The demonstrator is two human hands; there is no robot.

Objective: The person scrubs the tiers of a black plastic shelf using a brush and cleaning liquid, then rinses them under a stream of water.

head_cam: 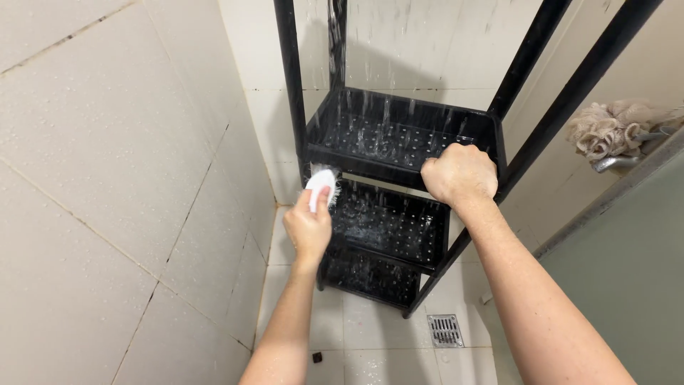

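Note:
A black plastic shelf rack (399,135) with perforated trays and upright poles stands on the tiled floor in a corner, wet, with water falling onto its upper tray. My left hand (308,228) holds a white scrub brush (322,182) against the front left corner of that tray, near the left pole. My right hand (459,173) grips the tray's front right edge. Two lower trays (388,228) show beneath, partly hidden by the upper one.
Cream tiled walls close in on the left and behind. A metal floor drain (445,330) lies in the floor near the rack's foot. A beige bath sponge (613,128) hangs on a fixture at the right, above a grey door panel (627,285). A small dark piece (318,356) lies on the floor.

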